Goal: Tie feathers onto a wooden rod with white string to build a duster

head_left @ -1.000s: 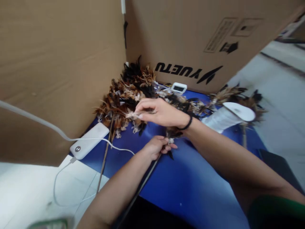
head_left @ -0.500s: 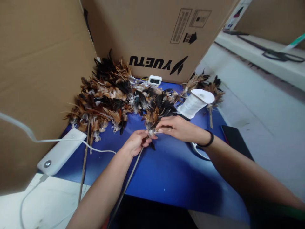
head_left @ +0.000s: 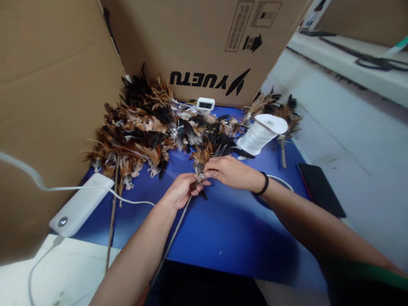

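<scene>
Brown and black feathers (head_left: 202,156) fan out from the top of a thin stick (head_left: 177,229), making a feather duster. My left hand (head_left: 182,191) is closed around it where the pale feather bases meet the stick. The stick slants down toward me past my left forearm. My right hand (head_left: 231,172), a dark band at its wrist, reaches in from the right with fingers pinched against the feather bases. Whatever lies between those fingertips is hidden or too fine to make out. A white spool (head_left: 263,134) stands just beyond my right hand.
Feather bunches (head_left: 137,123) cover the back left of the blue table (head_left: 219,238). Another stick (head_left: 112,216) overhangs the front edge. Around are a power bank (head_left: 83,204) with a cable, a small display (head_left: 205,103), a phone (head_left: 320,189) and cardboard boxes (head_left: 204,38).
My right hand has shifted slightly left, closer to the feather bases, and its wrist has moved left too. My left hand keeps its hold. The view has tilted slightly.
</scene>
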`<state>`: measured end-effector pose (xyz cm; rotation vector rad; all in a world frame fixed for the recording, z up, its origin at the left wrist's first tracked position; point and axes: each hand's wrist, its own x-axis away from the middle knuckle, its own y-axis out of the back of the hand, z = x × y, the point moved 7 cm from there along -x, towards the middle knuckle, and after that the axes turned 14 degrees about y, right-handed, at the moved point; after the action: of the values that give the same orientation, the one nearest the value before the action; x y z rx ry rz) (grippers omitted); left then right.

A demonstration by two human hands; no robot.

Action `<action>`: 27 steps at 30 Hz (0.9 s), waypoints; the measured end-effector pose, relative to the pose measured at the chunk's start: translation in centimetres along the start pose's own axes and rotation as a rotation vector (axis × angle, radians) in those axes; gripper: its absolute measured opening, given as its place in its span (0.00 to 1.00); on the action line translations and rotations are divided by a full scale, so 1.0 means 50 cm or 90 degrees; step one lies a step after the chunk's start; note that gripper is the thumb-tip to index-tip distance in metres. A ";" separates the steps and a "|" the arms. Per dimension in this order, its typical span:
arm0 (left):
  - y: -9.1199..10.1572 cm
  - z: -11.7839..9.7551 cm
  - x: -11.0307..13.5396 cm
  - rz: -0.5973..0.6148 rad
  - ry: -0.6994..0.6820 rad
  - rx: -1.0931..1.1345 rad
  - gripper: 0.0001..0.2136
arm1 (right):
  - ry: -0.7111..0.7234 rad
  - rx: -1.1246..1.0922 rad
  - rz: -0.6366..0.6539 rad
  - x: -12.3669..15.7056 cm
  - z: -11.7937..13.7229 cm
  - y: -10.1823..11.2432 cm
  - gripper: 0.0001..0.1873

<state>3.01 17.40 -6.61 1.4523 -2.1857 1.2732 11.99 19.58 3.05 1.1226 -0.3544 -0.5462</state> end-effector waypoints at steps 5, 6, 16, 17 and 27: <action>-0.006 -0.005 0.007 -0.007 0.001 -0.003 0.08 | -0.005 0.046 0.037 -0.007 0.007 -0.002 0.11; -0.007 -0.006 0.008 -0.013 -0.003 -0.006 0.08 | -0.009 0.055 0.042 -0.009 0.009 -0.002 0.11; -0.016 -0.007 0.013 -0.058 -0.063 -0.079 0.08 | -0.063 0.052 0.053 -0.015 0.004 -0.005 0.08; -0.016 -0.007 0.013 -0.057 -0.070 -0.086 0.09 | -0.067 0.051 0.053 -0.015 0.002 -0.006 0.08; -0.011 -0.002 0.007 -0.055 -0.093 -0.135 0.11 | -0.097 0.072 -0.017 -0.009 -0.015 -0.007 0.04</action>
<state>3.26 17.15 -6.06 1.5769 -2.2415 0.9023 11.96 20.29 2.43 1.1990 -0.5083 -0.6434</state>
